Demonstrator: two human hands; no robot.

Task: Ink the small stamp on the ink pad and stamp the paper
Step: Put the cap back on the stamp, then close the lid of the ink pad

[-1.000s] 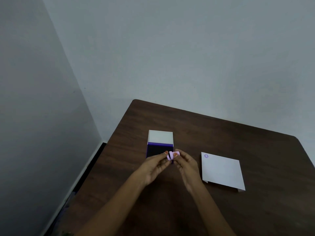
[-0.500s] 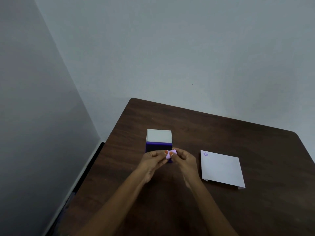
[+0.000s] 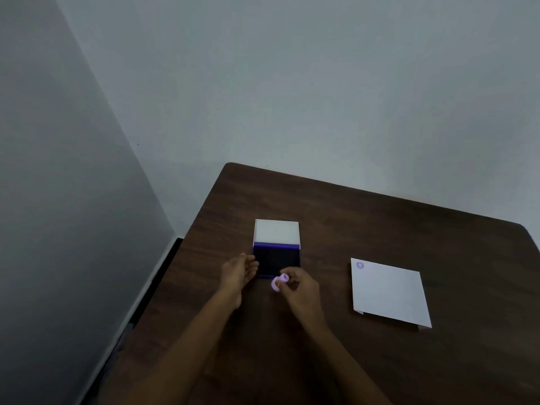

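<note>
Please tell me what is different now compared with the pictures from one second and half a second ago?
The left hand has let go of the small stamp and moved left, resting open beside the ink pad. The right hand alone now holds the stamp, just in front of the pad. The pad with its lid open, the paper and its one purple mark stayed as they were.

The hands, joined on the small stamp (image 3: 279, 282) a second ago, are now apart: the right hand (image 3: 301, 290) alone holds it, while the left hand (image 3: 239, 269) seems to rest against the ink pad (image 3: 276, 261).
</note>
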